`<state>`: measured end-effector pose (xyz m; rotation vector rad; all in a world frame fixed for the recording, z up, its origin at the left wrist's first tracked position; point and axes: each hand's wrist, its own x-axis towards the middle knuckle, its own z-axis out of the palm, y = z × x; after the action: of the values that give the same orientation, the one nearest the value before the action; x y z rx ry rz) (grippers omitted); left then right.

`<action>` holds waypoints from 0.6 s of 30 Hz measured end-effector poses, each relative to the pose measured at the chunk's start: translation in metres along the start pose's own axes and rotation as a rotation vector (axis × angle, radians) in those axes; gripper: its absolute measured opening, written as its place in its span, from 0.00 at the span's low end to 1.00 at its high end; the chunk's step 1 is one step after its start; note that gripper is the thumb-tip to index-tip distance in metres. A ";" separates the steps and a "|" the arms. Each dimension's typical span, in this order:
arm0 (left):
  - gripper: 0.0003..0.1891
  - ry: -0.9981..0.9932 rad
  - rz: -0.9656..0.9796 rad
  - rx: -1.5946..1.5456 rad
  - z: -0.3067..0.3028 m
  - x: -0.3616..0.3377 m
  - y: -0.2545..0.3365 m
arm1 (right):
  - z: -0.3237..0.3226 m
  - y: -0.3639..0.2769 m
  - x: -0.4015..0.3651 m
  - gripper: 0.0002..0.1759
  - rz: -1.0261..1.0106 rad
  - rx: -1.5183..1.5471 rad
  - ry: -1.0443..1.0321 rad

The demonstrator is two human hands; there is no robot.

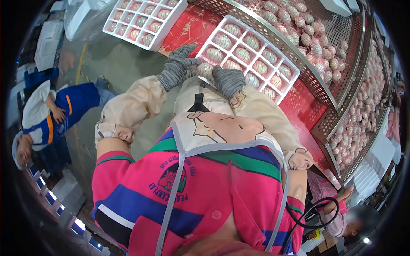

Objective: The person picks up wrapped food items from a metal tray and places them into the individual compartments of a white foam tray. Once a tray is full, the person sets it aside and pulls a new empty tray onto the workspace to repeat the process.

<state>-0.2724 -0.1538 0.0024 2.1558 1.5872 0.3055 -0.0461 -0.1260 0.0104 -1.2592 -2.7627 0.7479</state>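
My left hand (180,64), in a grey knitted glove, is at the upper middle. Some of its fingers stretch towards the trays, and others press against a round item in clear wrap (206,70). From the other side my right hand (229,81), gloved the same way, curls its fingers round this item. Its fingertips are partly hidden. Just beyond both hands lies a white divided tray (279,52), whose compartments hold several wrapped round items. A second filled white tray (159,42) is further left.
Both trays rest on a red worktop (300,102). Perforated metal bins (329,91) with many wrapped round items (318,51) curve along the right. A person in a blue apron (79,104) is at the left, and another in pink (337,213) at the lower right. A black cable (309,211) loops nearby.
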 end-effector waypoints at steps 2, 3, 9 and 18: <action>0.22 -0.019 -0.024 0.038 -0.003 0.004 0.005 | 0.002 -0.003 0.007 0.15 -0.011 -0.072 0.008; 0.21 -0.041 -0.047 0.083 -0.008 0.006 0.009 | 0.002 -0.006 0.011 0.15 -0.008 -0.077 -0.020; 0.19 -0.185 -0.087 0.263 -0.019 0.019 0.031 | 0.014 -0.013 0.035 0.16 -0.053 -0.126 -0.214; 0.20 -0.403 -0.063 0.446 -0.012 0.050 0.028 | 0.017 -0.015 0.049 0.16 -0.057 -0.116 -0.427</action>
<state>-0.2379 -0.1111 0.0220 2.2815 1.5819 -0.5208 -0.0927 -0.1064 -0.0069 -1.1461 -3.2039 0.9651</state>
